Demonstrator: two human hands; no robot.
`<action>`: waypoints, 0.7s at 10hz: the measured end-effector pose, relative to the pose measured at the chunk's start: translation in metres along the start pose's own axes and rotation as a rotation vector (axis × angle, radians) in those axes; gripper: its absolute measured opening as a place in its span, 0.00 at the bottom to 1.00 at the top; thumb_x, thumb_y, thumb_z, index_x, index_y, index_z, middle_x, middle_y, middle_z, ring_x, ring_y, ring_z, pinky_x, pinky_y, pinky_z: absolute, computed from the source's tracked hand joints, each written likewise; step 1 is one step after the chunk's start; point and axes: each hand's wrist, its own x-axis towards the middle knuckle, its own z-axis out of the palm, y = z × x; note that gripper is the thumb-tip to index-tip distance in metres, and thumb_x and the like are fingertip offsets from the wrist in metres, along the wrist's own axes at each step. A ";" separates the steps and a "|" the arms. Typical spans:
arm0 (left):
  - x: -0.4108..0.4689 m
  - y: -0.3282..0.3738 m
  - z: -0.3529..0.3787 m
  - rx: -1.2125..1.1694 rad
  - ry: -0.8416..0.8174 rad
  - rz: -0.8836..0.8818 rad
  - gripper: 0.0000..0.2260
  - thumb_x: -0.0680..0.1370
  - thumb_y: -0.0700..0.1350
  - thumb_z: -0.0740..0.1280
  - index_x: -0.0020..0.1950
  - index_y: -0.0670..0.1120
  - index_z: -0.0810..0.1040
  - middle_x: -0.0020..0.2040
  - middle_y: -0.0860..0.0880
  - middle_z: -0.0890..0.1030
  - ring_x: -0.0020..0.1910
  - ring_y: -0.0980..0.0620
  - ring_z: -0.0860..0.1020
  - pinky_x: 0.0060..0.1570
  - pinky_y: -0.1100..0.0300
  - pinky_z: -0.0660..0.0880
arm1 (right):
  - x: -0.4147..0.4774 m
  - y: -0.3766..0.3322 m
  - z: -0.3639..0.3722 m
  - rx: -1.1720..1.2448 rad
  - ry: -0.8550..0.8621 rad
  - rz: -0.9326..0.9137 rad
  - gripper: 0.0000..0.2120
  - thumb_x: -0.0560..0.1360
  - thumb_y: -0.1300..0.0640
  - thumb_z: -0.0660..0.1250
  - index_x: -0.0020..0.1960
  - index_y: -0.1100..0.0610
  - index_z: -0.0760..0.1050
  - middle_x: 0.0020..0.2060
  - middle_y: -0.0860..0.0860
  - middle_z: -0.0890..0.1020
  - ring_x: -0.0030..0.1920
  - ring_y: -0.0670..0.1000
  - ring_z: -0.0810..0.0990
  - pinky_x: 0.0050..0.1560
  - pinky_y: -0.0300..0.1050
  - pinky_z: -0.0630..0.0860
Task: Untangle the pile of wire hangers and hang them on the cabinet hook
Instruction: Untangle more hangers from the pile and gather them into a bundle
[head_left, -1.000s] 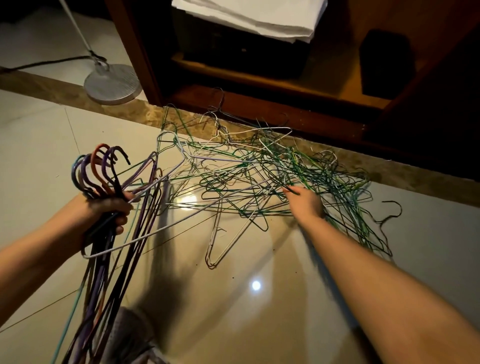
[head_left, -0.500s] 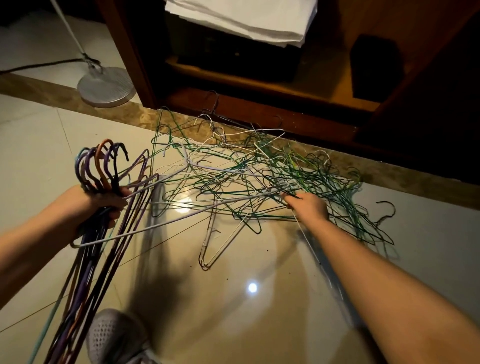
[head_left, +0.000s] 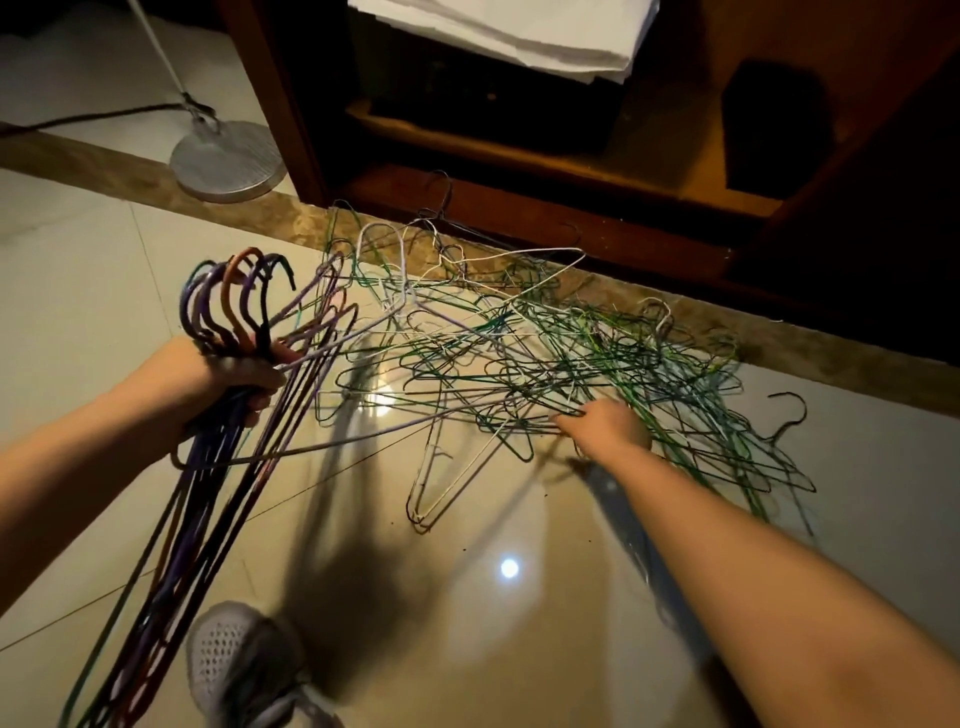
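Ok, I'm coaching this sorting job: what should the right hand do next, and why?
Probably lift one wire at the near edge gently, to see if it frees. The right hand touches the tangled pile, its hangers interlocked; the left hand is full, gripping a bundle.

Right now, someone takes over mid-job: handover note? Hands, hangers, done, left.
Left hand: grips a bundle of freed hangers by the necks, hooks up.
Right hand: reaches into the tangled pile; whether it holds a wire is not clear.
Pile: on the floor in front of the cabinet.
Done: one bundle pulled free.
Left: most of the pile is tangled; the bundle is not yet hung; hook not in view.
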 end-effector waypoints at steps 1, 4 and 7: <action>0.016 -0.015 -0.033 -0.008 0.046 0.005 0.24 0.65 0.52 0.77 0.59 0.49 0.78 0.45 0.40 0.79 0.39 0.39 0.77 0.41 0.41 0.76 | 0.000 0.000 0.000 -0.022 0.058 0.042 0.21 0.74 0.37 0.60 0.53 0.53 0.77 0.49 0.54 0.81 0.50 0.56 0.78 0.42 0.42 0.68; 0.008 -0.017 -0.026 0.048 0.146 -0.074 0.18 0.70 0.45 0.73 0.59 0.45 0.77 0.40 0.39 0.76 0.34 0.42 0.76 0.34 0.47 0.76 | 0.000 0.015 -0.007 -0.112 0.042 0.029 0.22 0.76 0.37 0.55 0.55 0.51 0.76 0.51 0.55 0.80 0.49 0.56 0.78 0.41 0.43 0.70; 0.021 -0.041 -0.039 0.041 0.200 -0.032 0.26 0.61 0.53 0.79 0.55 0.47 0.79 0.45 0.38 0.79 0.38 0.38 0.78 0.38 0.43 0.78 | -0.003 0.005 -0.019 -0.303 -0.025 0.030 0.24 0.77 0.37 0.51 0.62 0.52 0.72 0.61 0.57 0.74 0.60 0.59 0.73 0.56 0.52 0.73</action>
